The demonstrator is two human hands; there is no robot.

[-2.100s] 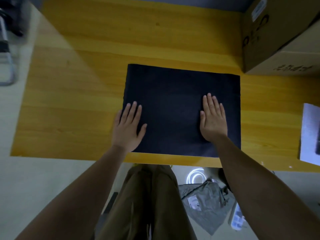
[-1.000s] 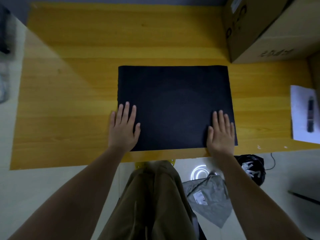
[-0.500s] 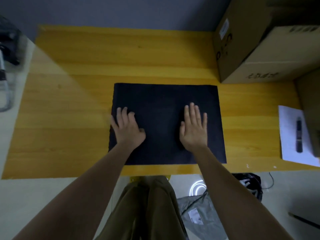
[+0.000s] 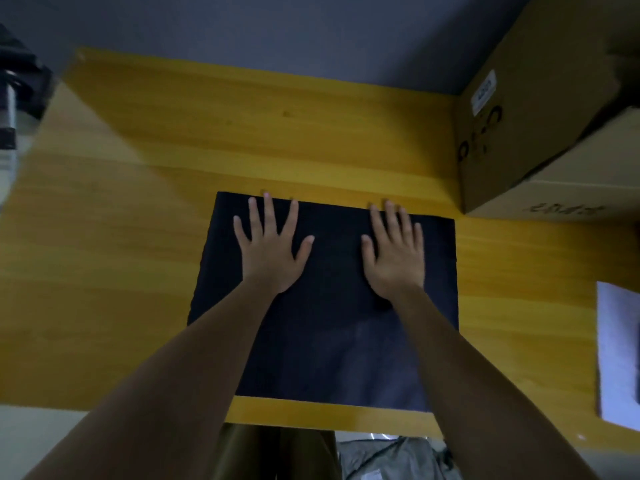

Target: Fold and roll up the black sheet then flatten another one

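A black sheet (image 4: 332, 341) lies spread flat on the yellow wooden table (image 4: 104, 271), near the front edge. My left hand (image 4: 272, 251) rests palm down on the sheet's far left part, fingers spread, the fingertips reaching its far edge. On the far right part my right hand (image 4: 394, 254) lies flat too, fingers together and tips at the far edge. Neither hand holds anything. My forearms cover parts of the sheet.
A big cardboard box (image 4: 540, 126) stands at the table's back right. A white paper (image 4: 620, 355) lies at the right edge. Dark equipment (image 4: 14, 98) stands off the left side. My legs and a grey bag (image 4: 391, 459) are below the front edge.
Both hands have slid away from me across the sheet, from its near part to its far edge. The left hand's fingers have spread. The view has tilted upward.
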